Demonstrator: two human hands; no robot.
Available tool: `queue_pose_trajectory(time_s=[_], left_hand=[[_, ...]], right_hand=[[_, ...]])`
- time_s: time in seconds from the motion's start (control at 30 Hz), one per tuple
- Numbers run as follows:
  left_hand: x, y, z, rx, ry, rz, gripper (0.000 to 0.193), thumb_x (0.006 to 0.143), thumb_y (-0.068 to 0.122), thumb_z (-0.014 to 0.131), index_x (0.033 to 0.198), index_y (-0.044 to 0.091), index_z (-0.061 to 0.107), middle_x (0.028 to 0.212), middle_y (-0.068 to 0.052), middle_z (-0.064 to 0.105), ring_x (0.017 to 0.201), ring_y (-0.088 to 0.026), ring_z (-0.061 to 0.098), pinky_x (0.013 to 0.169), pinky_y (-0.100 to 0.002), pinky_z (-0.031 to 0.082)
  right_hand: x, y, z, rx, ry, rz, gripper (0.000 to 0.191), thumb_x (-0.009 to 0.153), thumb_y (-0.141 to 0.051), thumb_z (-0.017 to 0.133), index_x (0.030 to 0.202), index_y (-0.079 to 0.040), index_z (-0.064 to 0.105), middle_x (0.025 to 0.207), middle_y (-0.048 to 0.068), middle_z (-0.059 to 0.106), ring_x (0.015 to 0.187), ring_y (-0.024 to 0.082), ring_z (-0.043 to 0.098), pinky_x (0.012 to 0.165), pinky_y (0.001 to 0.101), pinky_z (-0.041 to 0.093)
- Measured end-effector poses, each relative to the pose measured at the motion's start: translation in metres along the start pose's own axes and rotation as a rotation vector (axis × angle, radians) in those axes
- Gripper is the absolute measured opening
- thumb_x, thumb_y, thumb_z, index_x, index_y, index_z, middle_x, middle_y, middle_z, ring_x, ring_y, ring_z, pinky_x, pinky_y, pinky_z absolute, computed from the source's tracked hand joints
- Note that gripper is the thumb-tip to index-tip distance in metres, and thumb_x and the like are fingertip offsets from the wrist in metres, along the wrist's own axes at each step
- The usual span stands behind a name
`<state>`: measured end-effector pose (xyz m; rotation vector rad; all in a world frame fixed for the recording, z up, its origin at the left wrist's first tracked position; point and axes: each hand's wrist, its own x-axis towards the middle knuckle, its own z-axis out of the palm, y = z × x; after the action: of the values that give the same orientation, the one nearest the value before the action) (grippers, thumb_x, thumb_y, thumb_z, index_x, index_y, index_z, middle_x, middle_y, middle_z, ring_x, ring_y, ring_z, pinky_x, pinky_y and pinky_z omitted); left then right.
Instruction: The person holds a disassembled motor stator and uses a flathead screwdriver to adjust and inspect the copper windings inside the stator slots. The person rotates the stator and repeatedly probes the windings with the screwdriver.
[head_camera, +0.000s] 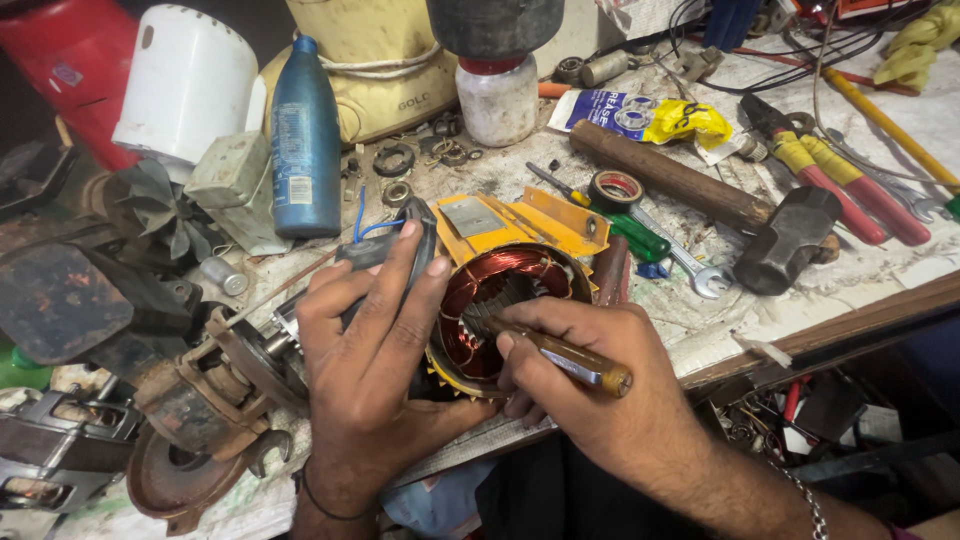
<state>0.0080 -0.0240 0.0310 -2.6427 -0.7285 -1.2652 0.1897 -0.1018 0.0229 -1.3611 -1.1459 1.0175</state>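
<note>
A yellow motor housing (545, 222) with copper stator windings (478, 300) inside lies on the cluttered workbench (880, 265), its open end facing up. My left hand (368, 350) grips its left side, fingers over a black part with blue wires (362, 228). My right hand (580, 385) holds a screwdriver with a brown handle (578, 362); its tip reaches into the windings.
A hammer (700, 195), red-handled pliers (840, 180), a spanner (685, 262), a green screwdriver (625, 225) and a tape roll (615, 188) lie right of the housing. A blue bottle (305, 140), white jar (497, 100) and rusty motor parts (200, 400) stand behind and to the left.
</note>
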Motion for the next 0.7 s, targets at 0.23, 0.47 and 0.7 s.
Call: queue_pose_trajectory(time_s=[0.23, 0.47, 0.7], left_hand=[[-0.0006, -0.0001, 0.0001, 0.001, 0.002, -0.002, 0.101, 0.045, 0.036, 0.096, 0.135, 0.002, 0.063, 0.147, -0.017, 0.058, 0.119, -0.031, 0.055, 0.112, -0.053, 0.040], [-0.0005, -0.0004, 0.0005, 0.008, -0.004, 0.001, 0.101, 0.046, 0.036, 0.097, 0.135, 0.002, 0.063, 0.147, -0.017, 0.058, 0.119, -0.031, 0.056, 0.112, -0.053, 0.040], [-0.0012, -0.0005, 0.0007, 0.012, -0.002, -0.001, 0.098, 0.049, 0.038, 0.098, 0.134, 0.003, 0.064, 0.148, -0.016, 0.058, 0.119, -0.030, 0.056, 0.112, -0.053, 0.040]], right_hand=[[0.0010, -0.0026, -0.0002, -0.013, 0.005, 0.016, 0.026, 0.089, -0.016, 0.068, 0.109, -0.002, 0.076, 0.064, 0.005, 0.076, 0.054, 0.008, 0.073, 0.049, 0.0242, 0.061], [0.0010, -0.0016, 0.0006, 0.008, 0.005, 0.034, 0.026, 0.090, -0.016, 0.067, 0.109, -0.002, 0.076, 0.064, 0.005, 0.076, 0.055, 0.009, 0.074, 0.049, 0.0247, 0.061], [0.0008, -0.0002, 0.0001, 0.025, 0.002, 0.014, 0.027, 0.090, -0.016, 0.067, 0.111, -0.001, 0.076, 0.065, 0.006, 0.076, 0.055, 0.009, 0.074, 0.049, 0.0248, 0.062]])
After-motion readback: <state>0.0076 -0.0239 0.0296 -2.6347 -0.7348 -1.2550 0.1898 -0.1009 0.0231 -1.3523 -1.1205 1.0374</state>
